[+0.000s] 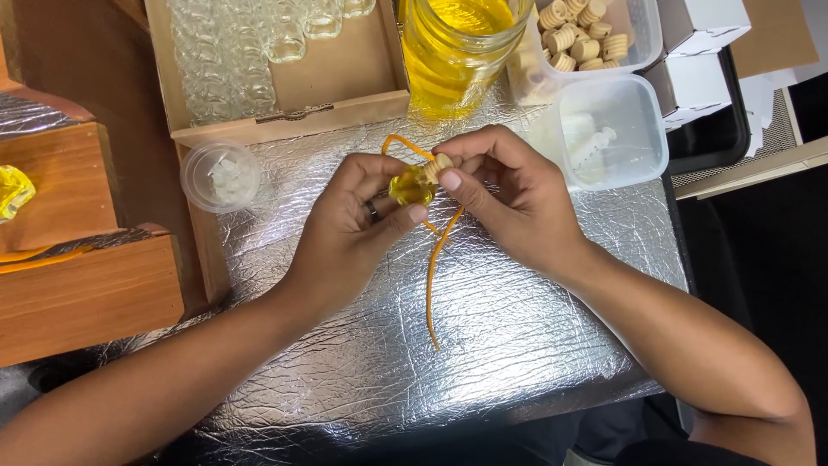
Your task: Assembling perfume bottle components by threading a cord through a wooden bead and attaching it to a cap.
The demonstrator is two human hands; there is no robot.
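While the left hand point(358, 211) pinches a small glass bottle point(410, 186) of yellow liquid between thumb and fingers, the right hand point(509, 194) closes its fingertips on the ribbed wooden cap point(438, 165) sitting at the bottle's neck, so both hands are shut on the same little piece above the foil-covered table point(483, 345). An orange cord point(434, 267) loops out just behind the grip and trails down from it toward the person. The step in hand looks like seating or twisting the cap onto the bottle with the cord caught through it. Whether the cap is fully on I cannot tell, since the fingers hide the joint. The next move likely calls for a steady hold on the bottle and a careful turn of the cap without spilling. Beyond the grip stands a big jar point(457, 52) of yellow liquid; farther right a tub of caps point(595, 34); left, a box of empty bottles point(259, 52).
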